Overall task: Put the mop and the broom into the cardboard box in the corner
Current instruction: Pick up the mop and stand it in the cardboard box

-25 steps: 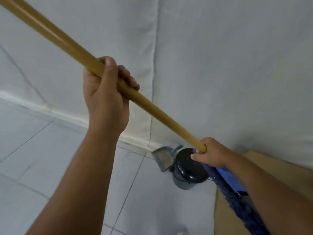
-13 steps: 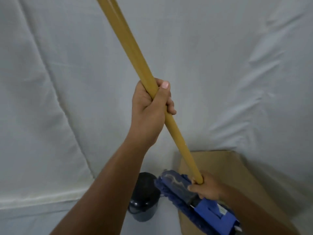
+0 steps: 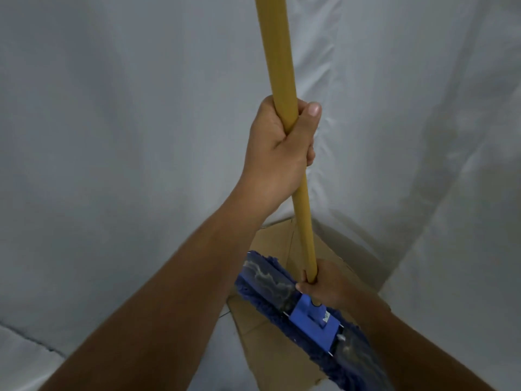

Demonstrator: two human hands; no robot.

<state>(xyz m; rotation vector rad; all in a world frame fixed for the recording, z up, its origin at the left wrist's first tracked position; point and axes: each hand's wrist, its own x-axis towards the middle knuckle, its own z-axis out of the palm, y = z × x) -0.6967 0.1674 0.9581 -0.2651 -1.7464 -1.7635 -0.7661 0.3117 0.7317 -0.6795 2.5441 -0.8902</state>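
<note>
The left hand (image 3: 277,148) is clenching the mop (image 3: 307,309) handle high, steering it upright; the right hand (image 3: 324,286) is gripping just above the blue head, likely guiding it over the cardboard box (image 3: 267,328) in the corner.

Two forearms bare, no sleeves in view; left hand (image 3: 277,153), right hand (image 3: 328,283) ungloved, short nails.

Wrinkled white cloth backdrop (image 3: 127,136) draped behind, meeting floor.
</note>
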